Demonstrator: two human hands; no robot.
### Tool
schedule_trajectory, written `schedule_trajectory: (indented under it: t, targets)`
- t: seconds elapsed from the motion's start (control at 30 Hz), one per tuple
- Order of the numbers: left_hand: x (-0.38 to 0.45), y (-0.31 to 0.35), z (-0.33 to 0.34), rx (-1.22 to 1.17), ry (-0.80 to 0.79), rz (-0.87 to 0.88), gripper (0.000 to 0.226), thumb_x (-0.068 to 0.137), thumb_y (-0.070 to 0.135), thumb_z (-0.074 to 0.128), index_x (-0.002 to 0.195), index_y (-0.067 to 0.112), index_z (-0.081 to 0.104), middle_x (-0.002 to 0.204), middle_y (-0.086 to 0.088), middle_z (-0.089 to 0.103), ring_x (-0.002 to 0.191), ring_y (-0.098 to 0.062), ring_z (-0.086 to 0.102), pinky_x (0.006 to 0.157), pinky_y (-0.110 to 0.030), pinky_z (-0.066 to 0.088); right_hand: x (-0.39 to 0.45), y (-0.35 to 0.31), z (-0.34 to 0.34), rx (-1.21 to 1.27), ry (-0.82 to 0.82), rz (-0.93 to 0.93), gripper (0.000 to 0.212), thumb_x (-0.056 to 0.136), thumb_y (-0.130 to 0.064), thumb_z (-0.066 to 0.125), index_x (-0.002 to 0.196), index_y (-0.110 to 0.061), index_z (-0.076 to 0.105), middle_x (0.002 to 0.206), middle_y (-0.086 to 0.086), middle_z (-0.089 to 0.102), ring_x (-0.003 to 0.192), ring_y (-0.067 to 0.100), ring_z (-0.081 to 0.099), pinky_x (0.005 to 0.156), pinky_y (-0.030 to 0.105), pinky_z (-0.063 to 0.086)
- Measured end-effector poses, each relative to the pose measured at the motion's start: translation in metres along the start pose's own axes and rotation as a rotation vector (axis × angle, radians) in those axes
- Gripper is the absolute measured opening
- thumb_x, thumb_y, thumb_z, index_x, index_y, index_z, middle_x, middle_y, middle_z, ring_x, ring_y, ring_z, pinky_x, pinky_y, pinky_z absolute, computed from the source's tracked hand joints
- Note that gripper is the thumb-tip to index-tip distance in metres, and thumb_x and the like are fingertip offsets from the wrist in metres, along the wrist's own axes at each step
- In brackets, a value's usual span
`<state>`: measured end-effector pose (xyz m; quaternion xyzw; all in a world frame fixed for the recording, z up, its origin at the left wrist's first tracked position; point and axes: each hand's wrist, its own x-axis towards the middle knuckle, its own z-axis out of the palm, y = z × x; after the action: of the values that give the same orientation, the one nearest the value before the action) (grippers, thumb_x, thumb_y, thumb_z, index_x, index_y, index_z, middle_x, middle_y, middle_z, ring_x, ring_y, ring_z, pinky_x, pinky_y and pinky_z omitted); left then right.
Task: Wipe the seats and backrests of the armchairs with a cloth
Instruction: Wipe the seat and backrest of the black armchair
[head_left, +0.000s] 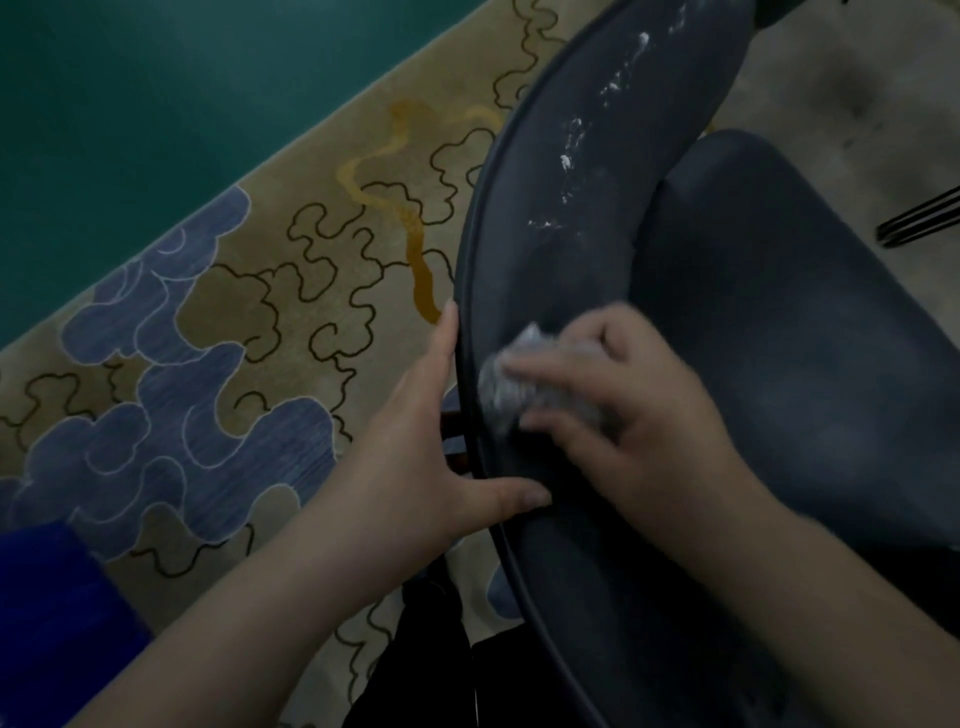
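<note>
A dark blue-grey armchair fills the right half of the head view. Its curved backrest runs from top centre down to the bottom, with white smears along its upper part. The seat cushion lies to the right of it. My left hand grips the backrest's piped outer edge, thumb on the inner face and fingers behind the rim. My right hand holds a crumpled grey-white cloth and presses it against the backrest's inner face; it is blurred.
A beige rug with blue cloud shapes and dark squiggles lies to the left of the chair, bordered by teal floor. Dark chair legs show below the backrest. Thin black metal legs stand at the right edge.
</note>
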<state>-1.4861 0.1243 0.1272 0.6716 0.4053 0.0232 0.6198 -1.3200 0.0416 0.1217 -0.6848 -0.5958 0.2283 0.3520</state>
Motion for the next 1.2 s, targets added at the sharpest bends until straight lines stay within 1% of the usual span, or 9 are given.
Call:
schedule_trajectory:
  t: [0.13, 0.27, 0.37, 0.47, 0.57, 0.67, 0.83, 1.07, 1.2]
  targets:
    - [-0.001, 0.002, 0.002, -0.015, 0.004, -0.005, 0.133, 0.044, 0.053, 0.083, 0.148, 0.051, 0.001, 0.148, 0.022, 0.036, 0.129, -0.013, 0.047, 0.102, -0.041, 0.046, 0.005, -0.003, 0.000, -0.042, -0.004, -0.050, 0.031, 0.082, -0.021, 0.069, 0.112, -0.018, 0.070, 0.098, 0.003, 0.046, 0.086, 0.013, 0.048, 0.075, 0.017, 0.043]
    - [0.000, 0.002, 0.003, -0.055, 0.004, 0.006, 0.129, 0.050, 0.042, 0.088, 0.149, 0.050, 0.006, 0.148, 0.023, 0.033, 0.127, -0.018, 0.050, 0.098, -0.043, 0.048, 0.036, 0.005, 0.002, -0.061, 0.084, 0.009, 0.032, 0.082, -0.019, 0.072, 0.114, -0.019, 0.069, 0.101, 0.004, 0.046, 0.092, 0.009, 0.045, 0.081, 0.012, 0.040]
    - [0.000, 0.000, 0.001, -0.032, 0.012, 0.017, 0.128, 0.049, 0.044, 0.088, 0.148, 0.053, 0.006, 0.147, 0.024, 0.035, 0.128, -0.019, 0.049, 0.099, -0.044, 0.047, 0.002, 0.005, 0.005, -0.023, 0.107, -0.001, 0.032, 0.083, -0.022, 0.069, 0.114, -0.020, 0.067, 0.101, 0.001, 0.044, 0.091, 0.006, 0.044, 0.082, 0.010, 0.038]
    - [0.004, 0.001, -0.001, -0.034, 0.025, 0.037, 0.125, 0.050, 0.047, 0.087, 0.146, 0.056, 0.008, 0.145, 0.030, 0.034, 0.128, -0.016, 0.049, 0.098, -0.043, 0.048, -0.009, 0.008, 0.008, -0.001, 0.197, 0.052, 0.031, 0.083, -0.023, 0.067, 0.114, -0.021, 0.067, 0.102, 0.001, 0.044, 0.095, 0.006, 0.046, 0.087, 0.011, 0.037]
    - [0.011, 0.002, -0.004, -0.010, 0.045, 0.050, 0.123, 0.051, 0.045, 0.087, 0.144, 0.059, 0.008, 0.145, 0.033, 0.031, 0.125, -0.011, 0.050, 0.097, -0.040, 0.049, 0.034, 0.022, 0.008, -0.021, 0.316, 0.103, 0.031, 0.082, -0.015, 0.071, 0.112, -0.020, 0.068, 0.100, 0.004, 0.045, 0.093, 0.007, 0.046, 0.088, 0.009, 0.036]
    - [0.020, 0.005, -0.008, 0.046, 0.070, 0.057, 0.124, 0.048, 0.051, 0.086, 0.143, 0.061, 0.006, 0.143, 0.032, 0.034, 0.118, -0.001, 0.054, 0.093, -0.032, 0.052, 0.055, 0.028, 0.009, 0.072, 0.390, 0.194, 0.034, 0.082, -0.011, 0.071, 0.112, -0.026, 0.066, 0.098, 0.002, 0.045, 0.092, 0.005, 0.048, 0.088, 0.008, 0.036]
    - [0.041, 0.009, -0.020, 0.041, 0.039, 0.061, 0.126, 0.050, 0.048, 0.088, 0.143, 0.060, 0.005, 0.141, 0.026, 0.041, 0.122, -0.003, 0.051, 0.098, -0.036, 0.048, 0.006, 0.019, 0.017, 0.094, 0.412, 0.194, 0.031, 0.080, -0.024, 0.068, 0.110, -0.031, 0.066, 0.098, -0.005, 0.046, 0.093, 0.004, 0.051, 0.085, 0.010, 0.040]
    - [0.060, 0.016, -0.027, 0.072, 0.049, 0.086, 0.126, 0.048, 0.050, 0.085, 0.147, 0.053, 0.006, 0.144, 0.027, 0.036, 0.120, 0.000, 0.051, 0.098, -0.030, 0.049, 0.083, 0.033, 0.010, 0.095, 0.520, 0.287, 0.030, 0.082, -0.011, 0.072, 0.109, -0.021, 0.070, 0.096, 0.005, 0.046, 0.088, 0.000, 0.047, 0.085, 0.004, 0.035]
    - [0.068, 0.023, -0.028, 0.093, 0.064, 0.085, 0.128, 0.046, 0.055, 0.081, 0.149, 0.049, 0.007, 0.144, 0.027, 0.035, 0.122, -0.001, 0.050, 0.100, -0.033, 0.048, 0.042, 0.029, 0.013, 0.116, 0.416, 0.194, 0.033, 0.081, -0.016, 0.070, 0.112, -0.027, 0.065, 0.095, -0.002, 0.044, 0.091, -0.001, 0.047, 0.085, 0.005, 0.035]
